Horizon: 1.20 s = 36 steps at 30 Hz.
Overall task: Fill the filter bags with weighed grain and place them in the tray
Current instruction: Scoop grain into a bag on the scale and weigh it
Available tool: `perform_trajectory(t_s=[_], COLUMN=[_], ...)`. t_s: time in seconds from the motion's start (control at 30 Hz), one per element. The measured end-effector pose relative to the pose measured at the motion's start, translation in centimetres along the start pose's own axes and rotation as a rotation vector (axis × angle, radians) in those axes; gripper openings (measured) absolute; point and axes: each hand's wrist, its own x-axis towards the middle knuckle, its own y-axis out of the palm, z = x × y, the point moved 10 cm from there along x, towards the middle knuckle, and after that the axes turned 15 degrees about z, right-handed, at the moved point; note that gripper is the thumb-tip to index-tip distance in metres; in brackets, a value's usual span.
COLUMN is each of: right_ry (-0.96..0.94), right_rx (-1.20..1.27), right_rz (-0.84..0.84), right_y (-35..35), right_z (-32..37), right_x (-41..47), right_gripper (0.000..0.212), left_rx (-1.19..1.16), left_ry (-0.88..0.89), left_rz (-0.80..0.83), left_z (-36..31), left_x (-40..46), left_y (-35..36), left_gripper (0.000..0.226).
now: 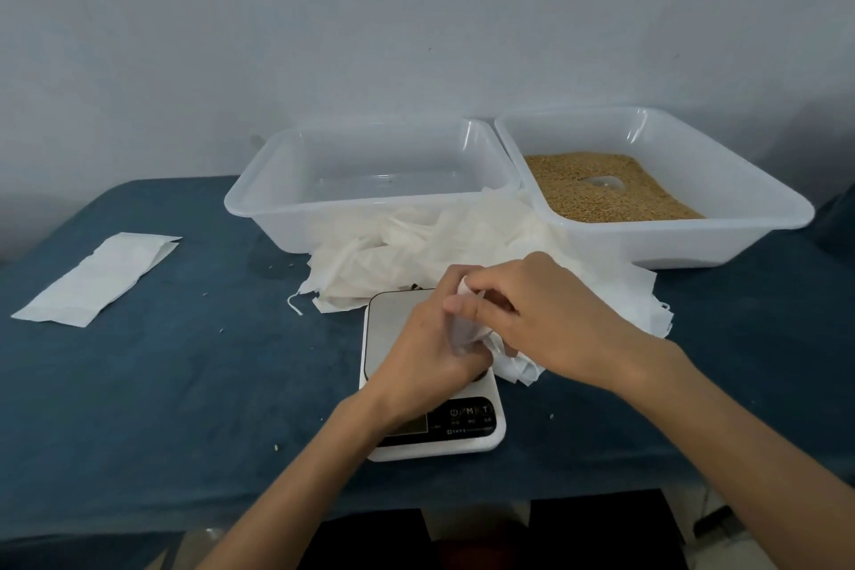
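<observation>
Head view, left hand point(423, 349) and right hand point(546, 315) both pinching a bag point(465, 331) over the scale point(393, 324), grain point(610, 187) in right tray point(740, 199).

Soft, even indoor light, slightly cool and dim, from overhead and in front. Faint diffuse shadow on the grey-blue wall point(416, 14) behind the two translucent plastic trays point(259, 199). Small glare streaks along the tray corners and a dull sheen on the steel platform of the kitchen scale point(393, 329). Wide-angle bending at the borders, with the blue table point(139, 384) edge curving downward at left and right. Overall softness and compression smear; motion blur over the left hand point(416, 361), the right hand point(546, 315) and the white filter bag point(462, 329) between them. Scale display unreadable.
</observation>
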Motion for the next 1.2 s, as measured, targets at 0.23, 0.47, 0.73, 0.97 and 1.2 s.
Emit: perform_trajectory(t_s=[0.23, 0.47, 0.73, 0.97, 1.2], right_ry=[0.122, 0.219, 0.301, 0.230, 0.409], right_rx=[0.194, 0.287, 0.180, 0.312, 0.207], right_rz=[-0.020, 0.115, 0.166, 0.116, -0.425], right_y=[3.4, 7.9, 7.9, 3.8, -15.8], right_z=[-4.3, -6.2, -5.2, -4.3, -19.4], right_x=[-1.6, -2.8, -2.1, -2.5, 1.5], right_gripper=[0.098, 0.129, 0.133, 0.097, 0.008], left_rx=[-0.233, -0.330, -0.177, 0.004, 0.275], left_ry=[-0.025, -0.038, 0.017, -0.061, -0.387], left_rz=[-0.451, -0.496, -0.401, -0.331, -0.229], left_z=[2.0, 1.6, -0.1, 1.0, 4.5], left_x=[-1.2, 0.9, 4.4, 4.8, 4.8], left_y=[-5.6, -5.8, -5.4, -5.2, -6.7], left_gripper=[0.030, 0.028, 0.027, 0.029, 0.035])
